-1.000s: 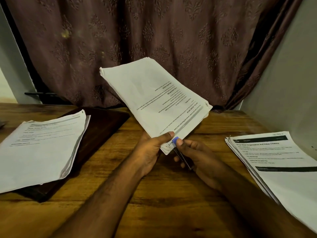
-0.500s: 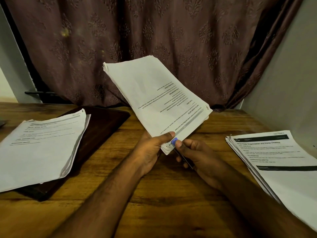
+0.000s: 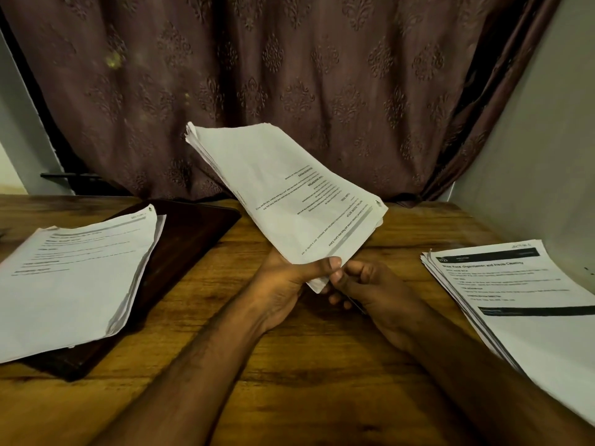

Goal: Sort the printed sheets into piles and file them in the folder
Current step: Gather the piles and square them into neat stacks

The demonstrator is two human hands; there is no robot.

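The person's left hand (image 3: 286,281) grips the near corner of a thick stack of printed sheets (image 3: 283,201), thumb pressed on top and the rest underneath, holding the stack raised above the middle of the wooden counter (image 3: 322,365), probably so the top page can be read and its pile chosen. The right hand (image 3: 363,288) sits just beside that corner with its fingers (image 3: 341,278) curled; it appears to pinch the corner's edge, likely to peel off the top sheet, though the contact is hard to make out. The stack's long axis runs from the near corner up and away to the left, far end tilted upward, print upside down to the wearer.

2 sorted piles lie flat: the left pile (image 3: 74,278) rests on a dark folder (image 3: 190,239), the right pile (image 3: 528,304) directly on the counter, well apart, presumably to keep the categories separate.
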